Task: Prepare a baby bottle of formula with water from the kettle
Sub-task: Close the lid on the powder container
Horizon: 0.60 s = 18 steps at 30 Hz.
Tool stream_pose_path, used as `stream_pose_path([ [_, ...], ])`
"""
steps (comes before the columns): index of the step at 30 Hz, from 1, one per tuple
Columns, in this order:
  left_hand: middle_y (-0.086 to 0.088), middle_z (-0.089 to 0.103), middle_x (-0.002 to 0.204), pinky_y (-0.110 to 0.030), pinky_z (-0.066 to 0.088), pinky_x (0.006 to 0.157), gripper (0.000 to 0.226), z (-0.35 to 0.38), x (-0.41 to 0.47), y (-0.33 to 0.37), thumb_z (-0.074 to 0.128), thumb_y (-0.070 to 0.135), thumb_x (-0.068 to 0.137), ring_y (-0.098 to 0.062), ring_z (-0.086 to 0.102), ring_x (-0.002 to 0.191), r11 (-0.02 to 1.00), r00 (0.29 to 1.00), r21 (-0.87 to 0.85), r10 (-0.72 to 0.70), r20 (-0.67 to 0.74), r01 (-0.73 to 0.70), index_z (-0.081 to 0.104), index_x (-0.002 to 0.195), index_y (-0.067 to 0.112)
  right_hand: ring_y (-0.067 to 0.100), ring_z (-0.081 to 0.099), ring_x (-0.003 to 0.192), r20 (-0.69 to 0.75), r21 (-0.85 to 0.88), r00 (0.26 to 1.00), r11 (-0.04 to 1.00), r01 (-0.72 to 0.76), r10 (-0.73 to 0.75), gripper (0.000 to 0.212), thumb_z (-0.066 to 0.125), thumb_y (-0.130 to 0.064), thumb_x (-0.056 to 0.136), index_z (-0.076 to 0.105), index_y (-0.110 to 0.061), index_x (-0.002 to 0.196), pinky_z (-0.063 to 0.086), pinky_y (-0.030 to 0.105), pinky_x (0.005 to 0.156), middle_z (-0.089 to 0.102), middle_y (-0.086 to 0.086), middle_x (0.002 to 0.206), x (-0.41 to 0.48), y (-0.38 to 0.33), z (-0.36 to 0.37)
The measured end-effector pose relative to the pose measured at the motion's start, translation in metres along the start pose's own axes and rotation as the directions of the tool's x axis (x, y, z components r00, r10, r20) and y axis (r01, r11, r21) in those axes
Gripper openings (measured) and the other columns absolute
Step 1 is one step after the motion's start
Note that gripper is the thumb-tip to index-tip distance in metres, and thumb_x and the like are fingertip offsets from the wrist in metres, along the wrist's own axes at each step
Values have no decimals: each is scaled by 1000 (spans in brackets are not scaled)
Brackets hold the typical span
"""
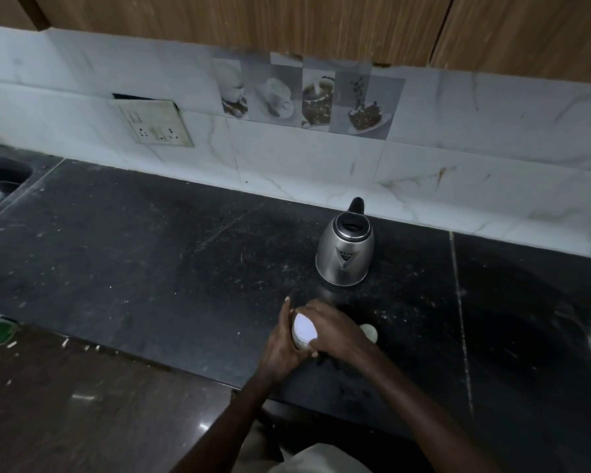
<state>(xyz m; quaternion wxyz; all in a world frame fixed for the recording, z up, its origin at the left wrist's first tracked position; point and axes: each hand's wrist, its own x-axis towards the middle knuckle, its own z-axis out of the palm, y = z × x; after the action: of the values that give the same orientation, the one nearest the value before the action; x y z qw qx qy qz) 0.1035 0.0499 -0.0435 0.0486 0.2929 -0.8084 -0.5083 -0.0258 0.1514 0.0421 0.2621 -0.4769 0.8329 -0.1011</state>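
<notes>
Head view looks down on a dark counter. Near the front edge, two hands hold a small white tub. The left hand wraps around the side of the tub and grips it. The right hand comes over from the other side, and its fingers curl around the rim of the white lid. The lid sits on top of the tub, so I cannot tell what is inside.

A shiny metal kettle stands upright on the counter, behind the hands and close to the tiled wall. Its black lid is down, so I cannot see if it has water in it. Its spout points toward the hands.

A small pale round thing lies on the counter just beside the right hand. I cannot tell what it is.

A dark sink is set into the counter far to the left. A socket plate is on the wall above it.
</notes>
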Motion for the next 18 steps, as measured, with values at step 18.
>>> stream_pose_path([
  [18, 14, 62, 138, -12, 46, 95, 115, -2, 6, -3, 89, 61, 55, -7, 61, 123, 999, 999, 38, -30, 20, 29, 40, 154, 26, 26, 70, 113, -113, -354, 973, 907, -228, 200, 61, 71, -62, 87, 68, -13, 122, 54, 36, 88, 71, 10, 121, 17, -32, -12],
])
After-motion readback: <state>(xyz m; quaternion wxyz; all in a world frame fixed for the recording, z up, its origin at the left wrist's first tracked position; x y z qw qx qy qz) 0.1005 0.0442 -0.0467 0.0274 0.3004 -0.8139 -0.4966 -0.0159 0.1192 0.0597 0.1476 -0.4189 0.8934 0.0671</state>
